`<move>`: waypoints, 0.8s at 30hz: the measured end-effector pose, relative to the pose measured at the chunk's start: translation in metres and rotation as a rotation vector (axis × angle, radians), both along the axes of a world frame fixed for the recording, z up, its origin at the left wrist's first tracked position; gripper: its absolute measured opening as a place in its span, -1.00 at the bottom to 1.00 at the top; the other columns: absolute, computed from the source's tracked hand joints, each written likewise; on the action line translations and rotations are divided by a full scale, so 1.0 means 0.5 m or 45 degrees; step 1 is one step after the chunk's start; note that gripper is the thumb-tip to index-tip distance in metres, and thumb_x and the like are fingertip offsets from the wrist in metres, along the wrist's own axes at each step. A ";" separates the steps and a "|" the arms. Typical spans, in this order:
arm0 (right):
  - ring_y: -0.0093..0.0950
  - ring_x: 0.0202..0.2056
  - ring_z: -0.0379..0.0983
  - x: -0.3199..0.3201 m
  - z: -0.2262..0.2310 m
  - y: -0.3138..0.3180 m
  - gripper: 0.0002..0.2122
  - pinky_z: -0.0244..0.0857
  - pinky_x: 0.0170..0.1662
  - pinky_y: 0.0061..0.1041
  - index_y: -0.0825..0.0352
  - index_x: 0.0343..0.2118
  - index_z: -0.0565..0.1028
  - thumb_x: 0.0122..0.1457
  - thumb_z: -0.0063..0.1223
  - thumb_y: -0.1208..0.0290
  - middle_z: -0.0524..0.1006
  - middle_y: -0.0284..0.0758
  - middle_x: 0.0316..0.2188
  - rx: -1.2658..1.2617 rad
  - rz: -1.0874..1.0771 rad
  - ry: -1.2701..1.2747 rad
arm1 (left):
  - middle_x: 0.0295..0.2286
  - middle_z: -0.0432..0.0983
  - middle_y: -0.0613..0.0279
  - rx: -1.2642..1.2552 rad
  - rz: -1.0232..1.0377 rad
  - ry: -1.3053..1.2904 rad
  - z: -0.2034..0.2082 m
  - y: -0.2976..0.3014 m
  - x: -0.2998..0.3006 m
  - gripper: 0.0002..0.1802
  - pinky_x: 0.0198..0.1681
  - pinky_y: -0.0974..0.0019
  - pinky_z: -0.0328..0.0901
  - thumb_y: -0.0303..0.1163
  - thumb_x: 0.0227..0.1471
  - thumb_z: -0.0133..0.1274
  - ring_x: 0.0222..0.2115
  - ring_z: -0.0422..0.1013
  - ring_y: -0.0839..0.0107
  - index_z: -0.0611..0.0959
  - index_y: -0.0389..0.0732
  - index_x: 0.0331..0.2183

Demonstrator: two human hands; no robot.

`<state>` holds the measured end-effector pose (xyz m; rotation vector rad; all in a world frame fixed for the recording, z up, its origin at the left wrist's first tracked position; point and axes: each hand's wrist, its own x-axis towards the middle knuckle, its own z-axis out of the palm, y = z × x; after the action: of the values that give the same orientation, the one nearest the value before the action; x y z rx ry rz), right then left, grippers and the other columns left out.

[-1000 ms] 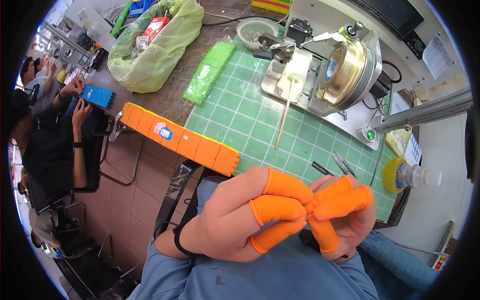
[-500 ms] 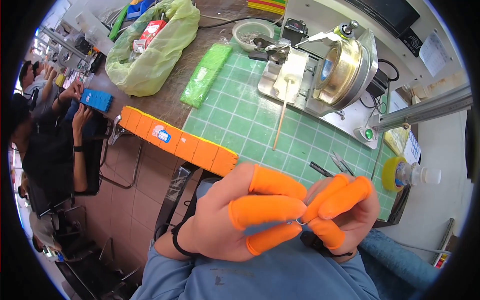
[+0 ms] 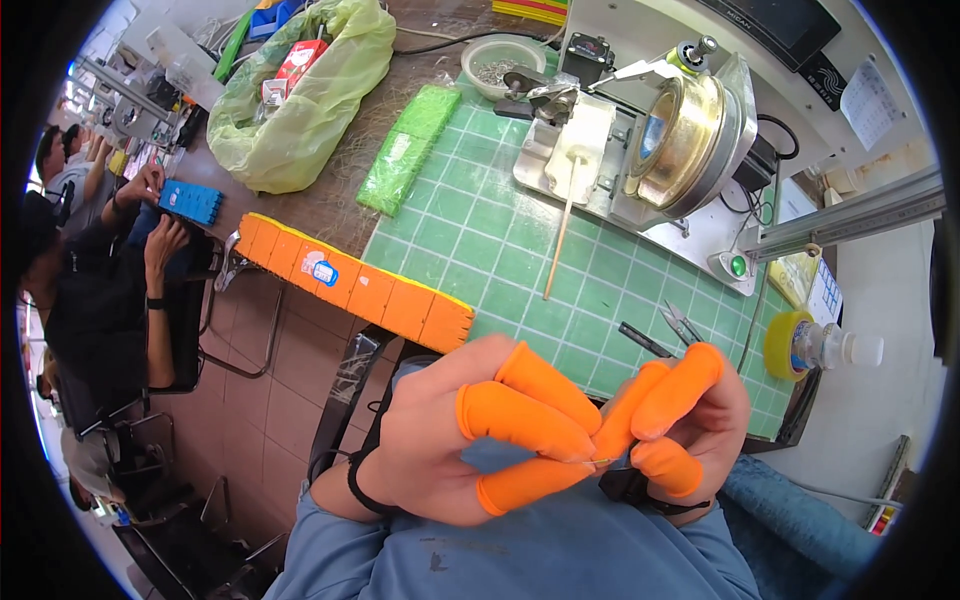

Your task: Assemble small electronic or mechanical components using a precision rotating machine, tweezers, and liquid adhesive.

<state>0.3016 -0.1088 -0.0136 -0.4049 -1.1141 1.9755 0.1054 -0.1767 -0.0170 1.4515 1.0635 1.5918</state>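
Observation:
My left hand wears orange finger cots and is closed in a pinch. Between its thumb and fingertips a thin sliver of a small curved metal piece shows; the rest is covered. My right hand, also in orange finger cots, meets the left fingertips with its own fingers pressed together. What those right fingers hold, if anything, is hidden. Both hands are held over my lap, in front of the table edge. Just beyond the right hand, tweezers and small pointed scissors lie on the green gridded mat.
A machine with a metallic spool stands at the back right. A thin wooden stick sticks out from its base. Nearby are a bowl of small metal parts, a green packet, an orange foam strip and a yellow tape roll. Co-workers sit at left.
My fingertips have shifted slightly and the two hands press closer together. The curved metal piece, visible as a small loop before, now shows only as a thin sliver.

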 end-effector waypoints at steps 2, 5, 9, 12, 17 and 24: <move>-0.30 -0.28 0.68 0.002 0.005 -0.006 -0.74 0.59 -0.17 -0.32 0.48 -0.22 0.46 0.14 0.38 0.60 0.65 -0.02 -0.29 -0.029 0.000 -0.003 | -0.36 0.65 0.14 -0.010 -0.006 -0.006 0.001 -0.003 -0.002 -0.73 -0.41 0.38 0.29 -0.55 -0.16 0.49 -0.44 0.50 0.44 0.73 -0.17 -0.36; -0.30 -0.28 0.67 0.007 0.005 -0.010 -0.72 0.59 -0.17 -0.32 0.49 -0.19 0.46 0.14 0.39 0.59 0.65 -0.02 -0.28 -0.048 -0.002 -0.006 | -0.36 0.65 0.12 0.004 -0.038 0.006 -0.001 -0.006 -0.001 -0.73 -0.36 0.36 0.29 -0.53 -0.17 0.50 -0.42 0.49 0.42 0.73 -0.19 -0.36; -0.30 -0.25 0.67 0.010 0.002 -0.009 -0.69 0.59 -0.16 -0.32 0.50 -0.16 0.46 0.12 0.40 0.59 0.65 -0.04 -0.28 -0.017 -0.007 -0.013 | -0.35 0.66 0.13 -0.008 -0.023 -0.009 -0.004 -0.006 0.003 -0.72 -0.32 0.34 0.28 -0.52 -0.19 0.50 -0.39 0.48 0.39 0.73 -0.20 -0.36; -0.31 -0.22 0.67 0.010 0.002 -0.006 -0.67 0.57 -0.12 -0.34 0.48 -0.16 0.47 0.09 0.42 0.61 0.65 -0.06 -0.27 -0.017 -0.017 -0.012 | -0.35 0.66 0.14 -0.014 -0.024 -0.030 -0.008 -0.001 0.004 -0.72 -0.33 0.34 0.27 -0.51 -0.19 0.50 -0.39 0.48 0.37 0.73 -0.19 -0.37; -0.35 -0.22 0.66 -0.005 -0.002 0.009 -0.67 0.51 -0.13 -0.42 0.45 -0.19 0.49 0.03 0.45 0.66 0.64 -0.08 -0.26 0.050 -0.020 -0.095 | -0.35 0.67 0.15 0.001 -0.013 -0.004 -0.008 0.012 -0.017 -0.73 -0.33 0.32 0.27 -0.51 -0.18 0.50 -0.42 0.48 0.39 0.73 -0.19 -0.36; -0.36 -0.36 0.56 -0.018 -0.026 -0.020 -0.69 0.43 -0.25 -0.44 0.43 -0.22 0.50 0.06 0.46 0.50 0.59 -0.15 -0.35 0.248 -0.341 -0.236 | -0.26 0.62 0.13 0.043 -0.074 -0.063 -0.012 -0.003 -0.016 -0.79 -0.26 0.31 0.43 -0.59 0.02 0.37 -0.32 0.56 0.25 0.71 -0.24 -0.26</move>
<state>0.2928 -0.1188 -0.0264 -0.6087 -1.2838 1.6056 0.0974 -0.1780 -0.0229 1.4449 0.9622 1.6027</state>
